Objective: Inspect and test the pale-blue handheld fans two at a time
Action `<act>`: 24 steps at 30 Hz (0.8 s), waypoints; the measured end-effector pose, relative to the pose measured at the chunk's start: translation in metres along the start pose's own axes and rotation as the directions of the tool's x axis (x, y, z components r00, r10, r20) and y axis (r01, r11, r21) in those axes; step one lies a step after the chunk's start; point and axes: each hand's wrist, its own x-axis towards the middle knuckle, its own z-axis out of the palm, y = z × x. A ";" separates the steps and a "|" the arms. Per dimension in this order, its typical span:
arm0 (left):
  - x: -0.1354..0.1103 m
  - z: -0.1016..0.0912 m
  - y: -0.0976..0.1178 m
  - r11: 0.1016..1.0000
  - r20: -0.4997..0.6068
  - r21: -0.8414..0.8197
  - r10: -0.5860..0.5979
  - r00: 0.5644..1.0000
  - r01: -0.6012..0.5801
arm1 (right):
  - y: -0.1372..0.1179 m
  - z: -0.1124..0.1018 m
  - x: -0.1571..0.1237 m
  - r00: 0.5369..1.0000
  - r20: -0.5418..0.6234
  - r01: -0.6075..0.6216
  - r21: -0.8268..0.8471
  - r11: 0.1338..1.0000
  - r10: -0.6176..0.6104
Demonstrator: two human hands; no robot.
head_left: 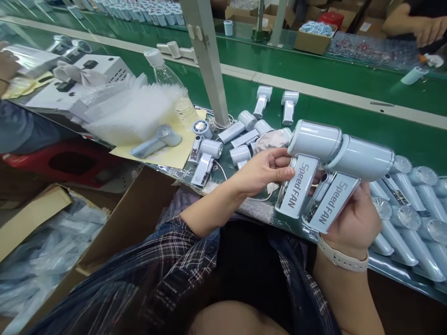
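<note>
Two light blue handheld fans marked "Speed FAN" are held up side by side before me. My left hand [268, 171] has its fingers and thumb closed on the left handheld fan [314, 137], near where head and handle meet. Around the handle of the right handheld fan [365, 156] my right hand [356, 216] is closed, its fingers partly hidden behind it. Both handles have a side opening with dark parts showing. Several more handheld fans [211, 149] lie on the bench to the left, close to a crumpled cloth [272, 141].
Rows of blue fans [408, 218] lie at the right. A metal post [206, 60] rises from the bench beside a clear bottle [171, 79] and foam bags [129, 102]. Below left stands a carton [115, 218] of plastic-wrapped pieces. Other people's hands [428, 32] show at the edges.
</note>
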 end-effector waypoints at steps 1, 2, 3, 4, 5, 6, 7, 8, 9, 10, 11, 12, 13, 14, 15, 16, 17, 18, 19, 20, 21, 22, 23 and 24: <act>-0.001 -0.002 -0.001 1.000 -0.022 0.007 -0.003 1.000 0.003 | 0.002 0.001 0.000 1.000 -0.015 -0.012 -0.028 1.000 0.012; -0.002 -0.003 -0.001 1.000 -0.039 0.012 -0.001 0.999 0.001 | 0.004 0.001 0.001 0.999 -0.022 -0.029 -0.051 0.998 0.028; -0.003 -0.004 -0.001 1.000 -0.051 0.016 0.002 0.999 -0.002 | 0.005 0.001 0.001 0.999 -0.020 -0.046 -0.073 0.996 0.045; -0.004 -0.005 -0.001 1.000 -0.058 0.021 0.004 0.998 -0.003 | 0.006 0.001 0.001 0.998 -0.015 -0.057 -0.093 0.994 0.056; -0.004 -0.005 -0.001 1.000 -0.063 0.027 0.006 0.998 -0.004 | 0.006 0.001 0.001 0.998 -0.008 -0.065 -0.110 0.992 0.064; -0.005 -0.005 0.000 0.999 -0.067 0.037 0.006 0.998 -0.004 | 0.006 0.002 0.001 0.998 -0.004 -0.069 -0.117 0.991 0.069; -0.006 -0.006 0.000 0.999 -0.071 0.049 0.008 0.997 -0.005 | 0.006 0.002 0.000 0.997 0.000 -0.072 -0.111 0.991 0.072; -0.007 -0.005 0.001 0.998 -0.072 0.063 0.012 0.997 -0.008 | 0.006 0.002 -0.001 0.997 0.005 -0.071 -0.098 0.993 0.072; -0.008 -0.005 0.002 0.997 -0.068 0.076 0.020 0.998 -0.014 | 0.005 0.002 -0.002 0.998 0.013 -0.065 -0.083 0.994 0.067; -0.009 -0.005 0.004 0.996 -0.056 0.090 0.027 0.998 -0.022 | 0.005 0.002 -0.003 0.998 0.027 -0.053 -0.075 0.996 0.055; -0.010 -0.005 0.005 0.994 -0.039 0.106 0.038 0.999 -0.033 | 0.005 0.002 -0.004 0.998 0.047 -0.032 -0.080 0.996 0.036; -0.011 -0.005 0.007 0.990 -0.022 0.129 0.053 0.998 -0.050 | 0.005 0.001 -0.005 0.998 0.064 0.009 -0.100 0.995 -0.003; -0.012 -0.005 0.008 0.983 -0.010 0.165 0.080 0.997 -0.078 | 0.005 -0.001 -0.006 0.995 0.086 0.068 -0.136 0.988 -0.057; -0.013 -0.006 0.009 0.969 -0.002 0.220 0.119 0.993 -0.116 | 0.005 -0.002 -0.007 0.985 0.124 0.138 -0.182 0.974 -0.116; -0.013 -0.007 0.010 0.941 0.013 0.293 0.170 0.985 -0.166 | 0.005 -0.004 -0.007 0.968 0.180 0.214 -0.221 0.951 -0.176; -0.014 -0.008 0.010 0.898 0.036 0.378 0.232 0.972 -0.228 | 0.005 -0.007 -0.007 0.938 0.254 0.299 -0.241 0.923 -0.238; -0.014 -0.010 0.009 0.836 0.072 0.461 0.300 0.951 -0.298 | 0.005 -0.009 -0.007 0.896 0.333 0.383 -0.240 0.892 -0.295; -0.014 -0.012 0.008 0.762 0.119 0.532 0.364 0.924 -0.369 | 0.005 -0.011 -0.007 0.847 0.408 0.456 -0.228 0.861 -0.341; -0.015 -0.014 0.007 0.685 0.170 0.584 0.421 0.891 -0.435 | 0.006 -0.013 -0.007 0.800 0.464 0.517 -0.212 0.829 -0.379; -0.015 -0.016 0.006 0.616 0.215 0.617 0.467 0.858 -0.490 | 0.006 -0.014 -0.007 0.758 0.499 0.572 -0.199 0.796 -0.420; -0.016 -0.017 0.005 0.558 0.249 0.637 0.504 0.827 -0.532 | 0.007 -0.015 -0.008 0.721 0.521 0.621 -0.194 0.760 -0.456; -0.016 -0.018 0.004 0.519 0.267 0.652 0.525 0.808 -0.552 | 0.007 -0.016 -0.009 0.698 0.539 0.651 -0.204 0.731 -0.472; -0.017 -0.018 0.004 0.493 0.278 0.665 0.533 0.799 -0.560 | 0.008 -0.016 -0.009 0.686 0.544 0.671 -0.216 0.709 -0.483; -0.016 -0.019 0.004 0.477 0.284 0.677 0.534 0.797 -0.561 | 0.010 -0.015 -0.011 0.676 0.544 0.687 -0.222 0.692 -0.497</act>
